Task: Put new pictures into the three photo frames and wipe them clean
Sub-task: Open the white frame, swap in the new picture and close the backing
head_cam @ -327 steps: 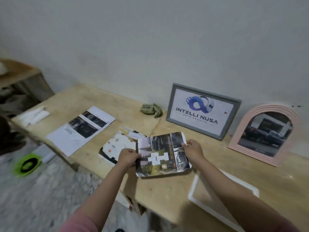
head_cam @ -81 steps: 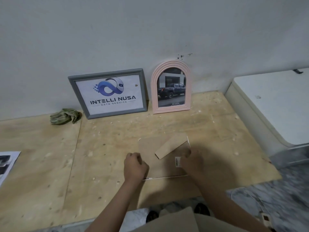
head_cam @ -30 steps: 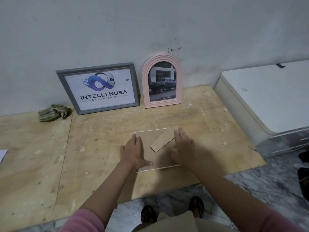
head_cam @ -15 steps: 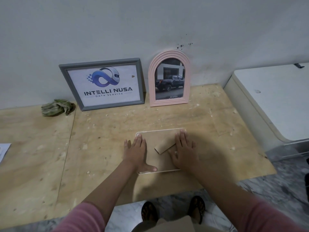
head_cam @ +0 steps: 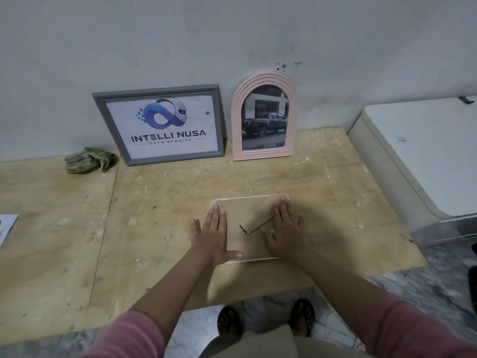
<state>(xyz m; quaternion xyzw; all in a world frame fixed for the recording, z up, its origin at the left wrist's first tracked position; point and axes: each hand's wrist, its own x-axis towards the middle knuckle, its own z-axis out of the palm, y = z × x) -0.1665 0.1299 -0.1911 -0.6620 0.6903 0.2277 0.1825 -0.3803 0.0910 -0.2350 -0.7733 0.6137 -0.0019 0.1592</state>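
On the wooden surface (head_cam: 160, 228), my left hand (head_cam: 213, 237) and right hand (head_cam: 285, 232), fingers flat and open, press the face-down frame (head_cam: 242, 210); even pressure should seat its backing.

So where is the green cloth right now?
The green cloth lies crumpled at the table's back left, against the wall, just left of the grey frame.

Both hands flat, palms down, fingers spread: left hand (head_cam: 214, 236), right hand (head_cam: 285, 233); right thumb prob. tucked under.
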